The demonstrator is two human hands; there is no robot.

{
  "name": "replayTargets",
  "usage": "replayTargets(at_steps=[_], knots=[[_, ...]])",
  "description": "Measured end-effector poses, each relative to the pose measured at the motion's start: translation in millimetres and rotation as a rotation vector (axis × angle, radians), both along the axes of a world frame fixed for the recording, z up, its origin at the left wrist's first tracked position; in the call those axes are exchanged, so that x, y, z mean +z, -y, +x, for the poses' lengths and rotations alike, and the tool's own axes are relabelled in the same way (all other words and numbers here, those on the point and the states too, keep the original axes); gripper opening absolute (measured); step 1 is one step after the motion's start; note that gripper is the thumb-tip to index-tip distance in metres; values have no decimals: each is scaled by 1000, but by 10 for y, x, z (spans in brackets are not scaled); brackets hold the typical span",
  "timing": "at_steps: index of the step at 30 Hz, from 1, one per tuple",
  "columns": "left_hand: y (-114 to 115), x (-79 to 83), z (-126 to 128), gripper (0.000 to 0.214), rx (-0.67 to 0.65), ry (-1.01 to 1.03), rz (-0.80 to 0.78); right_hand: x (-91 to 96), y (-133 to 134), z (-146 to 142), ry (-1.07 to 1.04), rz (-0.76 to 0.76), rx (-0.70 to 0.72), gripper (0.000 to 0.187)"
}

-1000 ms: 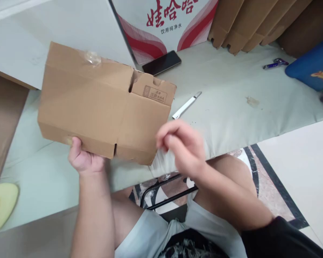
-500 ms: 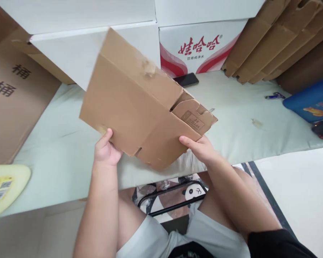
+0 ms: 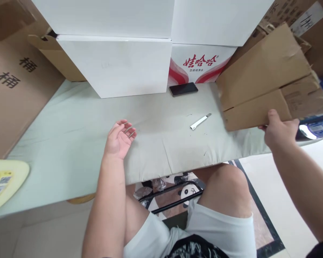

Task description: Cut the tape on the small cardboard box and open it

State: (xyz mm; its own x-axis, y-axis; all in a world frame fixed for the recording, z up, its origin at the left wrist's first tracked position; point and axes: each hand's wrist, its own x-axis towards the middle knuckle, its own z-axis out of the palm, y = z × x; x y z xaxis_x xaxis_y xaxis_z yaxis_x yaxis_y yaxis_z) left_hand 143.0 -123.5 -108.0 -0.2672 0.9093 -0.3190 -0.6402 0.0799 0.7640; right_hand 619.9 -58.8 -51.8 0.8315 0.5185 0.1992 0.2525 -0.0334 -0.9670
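Note:
My right hand (image 3: pixel 280 132) grips the lower edge of a flattened brown cardboard box (image 3: pixel 269 79) and holds it up at the far right, above the table's right end. My left hand (image 3: pixel 120 138) rests palm-up on the pale green table cover (image 3: pixel 70 143), fingers loosely spread and holding nothing. A white utility knife (image 3: pixel 200 122) lies on the cover between the two hands. A black phone (image 3: pixel 183 89) lies further back, in front of a red-and-white printed carton (image 3: pixel 201 64).
White boxes (image 3: pixel 115 64) are stacked at the back of the table. A large brown carton (image 3: pixel 13 93) with black characters stands at the left. More flat cardboard leans at the back right. A yellow-labelled object (image 3: pixel 2 179) sits at the left edge. My knees are under the table.
My left hand has let go of the flattened box and dropped to the table. My right hand has carried the box away to the right. The view has tilted up.

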Motion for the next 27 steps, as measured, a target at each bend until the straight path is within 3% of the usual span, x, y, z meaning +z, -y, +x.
replayTargets(at_steps=[5, 11, 19, 24, 27], knots=[[-12, -20, 0, 18, -5, -14, 13, 182, -320, 109, 54, -67, -49, 41], [-20, -5, -19, 16, 22, 19, -6, 347, -385, -45, 138, -60, -47, 45], [-1, -38, -29, 23, 1, -3, 29, 300, -511, -251, 171, -64, 7, 23], [8, -18, -38, 20, 6, 17, 33, 273, -389, -255, 155, -42, -20, 26], [-4, 7, -22, 16, 24, 45, 26, 197, -460, -140, 187, 7, 6, 26]])
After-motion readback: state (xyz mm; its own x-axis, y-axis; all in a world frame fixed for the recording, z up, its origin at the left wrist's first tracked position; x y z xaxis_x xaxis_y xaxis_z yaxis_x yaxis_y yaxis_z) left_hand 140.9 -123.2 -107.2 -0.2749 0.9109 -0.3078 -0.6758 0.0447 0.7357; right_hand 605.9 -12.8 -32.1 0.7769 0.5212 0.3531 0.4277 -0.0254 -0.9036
